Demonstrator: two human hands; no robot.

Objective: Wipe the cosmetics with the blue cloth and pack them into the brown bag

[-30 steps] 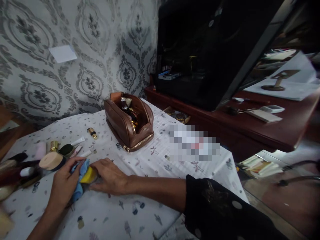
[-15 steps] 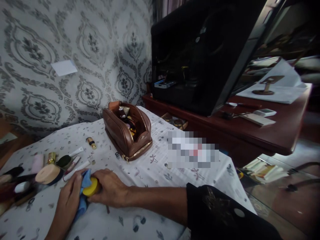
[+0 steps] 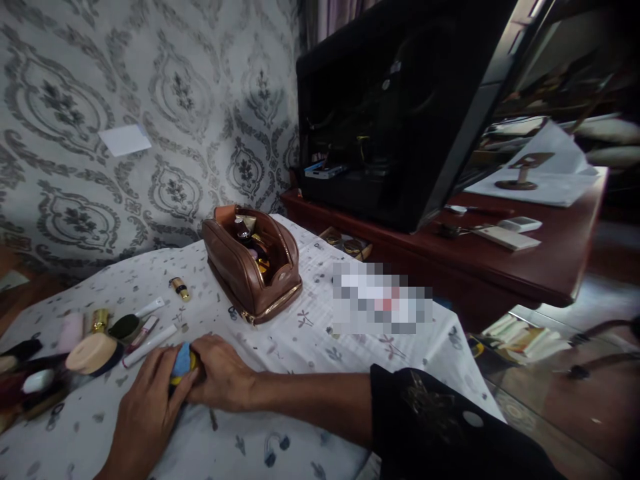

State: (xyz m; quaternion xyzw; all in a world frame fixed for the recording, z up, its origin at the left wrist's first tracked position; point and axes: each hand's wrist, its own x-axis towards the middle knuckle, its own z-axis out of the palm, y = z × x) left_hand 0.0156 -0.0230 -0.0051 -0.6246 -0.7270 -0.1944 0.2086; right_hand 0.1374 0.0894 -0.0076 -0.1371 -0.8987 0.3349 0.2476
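My right hand grips a small round yellow container, most of it hidden by fingers and cloth. My left hand is closed on a blue cloth and presses it against the container's face. Both hands meet just above the front of the patterned tablecloth. Beyond them stands a brown toiletry bag, unzipped, with several small bottles and cosmetics inside. Close to my left hand lie a white tube and a round beige-topped compact.
More cosmetics, among them a gold-capped bottle and a dark green oval item, spread over the left side. A small gold-and-black bottle lies left of the bag. A large black television stands on a red-brown cabinet behind.
The left hand has moved over the yellow container, bringing the blue cloth across its face. More of the container is now covered. The view has shifted slightly.
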